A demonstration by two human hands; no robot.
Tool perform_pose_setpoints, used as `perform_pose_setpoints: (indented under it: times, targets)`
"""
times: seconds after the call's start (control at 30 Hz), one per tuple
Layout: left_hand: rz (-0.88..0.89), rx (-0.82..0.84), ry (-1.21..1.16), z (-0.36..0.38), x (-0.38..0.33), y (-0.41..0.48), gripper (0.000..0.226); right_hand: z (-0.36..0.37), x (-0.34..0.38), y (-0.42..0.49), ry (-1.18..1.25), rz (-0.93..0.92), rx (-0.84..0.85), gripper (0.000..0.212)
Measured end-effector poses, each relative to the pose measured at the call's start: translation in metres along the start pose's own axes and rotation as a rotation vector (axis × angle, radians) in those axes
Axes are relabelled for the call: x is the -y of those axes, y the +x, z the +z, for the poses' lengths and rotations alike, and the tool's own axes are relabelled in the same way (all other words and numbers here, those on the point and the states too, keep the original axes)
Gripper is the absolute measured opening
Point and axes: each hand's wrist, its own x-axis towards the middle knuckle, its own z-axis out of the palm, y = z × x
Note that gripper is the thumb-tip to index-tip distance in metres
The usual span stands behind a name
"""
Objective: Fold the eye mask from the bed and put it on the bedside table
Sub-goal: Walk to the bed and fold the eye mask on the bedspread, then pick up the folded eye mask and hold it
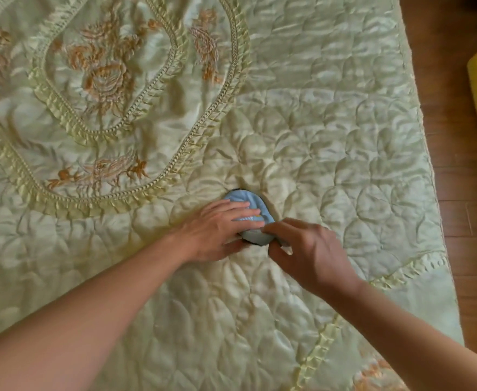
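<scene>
Left hand [217,230] flat on eye mask [243,200]; right hand [310,249] fingers [271,225] pinch edge.

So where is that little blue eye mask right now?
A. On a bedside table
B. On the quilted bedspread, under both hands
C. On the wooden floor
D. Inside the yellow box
B: the blue eye mask lies on the quilted bedspread, with the left hand pressed flat on it and the right hand pinching its near edge.
</scene>
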Motion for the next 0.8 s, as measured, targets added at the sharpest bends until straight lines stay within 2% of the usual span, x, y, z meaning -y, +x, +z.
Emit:
perform_pose_setpoints:
  times: [0.1,0.2,0.3,0.37,0.47,0.63,0.73,0.8]
  targets:
    - [-0.123,0.061,-0.285,-0.025,-0.025,-0.006,0.037,-0.037,0.016,0.017,0.099,0.070,0.038,0.028]
    - [-0.415,0.169,-0.835,-0.064,-0.065,-0.011,0.039,-0.076,0.037,0.031,0.204,0.149,0.058,0.018]
    - [-0.458,0.079,-1.133,-0.102,-0.103,-0.025,0.054,-0.125,0.063,0.043,0.376,0.214,0.098,0.010]
    - [-0.462,0.022,-1.267,-0.130,-0.132,-0.037,0.061,-0.162,0.084,0.046,0.446,0.240,0.105,0.005]
    - [-0.475,-0.040,-1.444,-0.177,-0.182,-0.056,0.047,-0.217,0.117,0.042,0.553,0.319,0.090,0.010]
    - [-0.558,-0.237,-1.503,-0.244,-0.260,-0.096,0.032,-0.293,0.170,0.017,0.850,0.463,0.049,0.016]
    - [-0.593,-0.260,-1.579,-0.277,-0.293,-0.124,0.033,-0.320,0.194,-0.009,1.126,0.539,0.155,0.027]
    - [-0.612,-0.284,-1.633,-0.298,-0.309,-0.142,0.035,-0.328,0.210,-0.023,1.216,0.525,0.229,0.029]
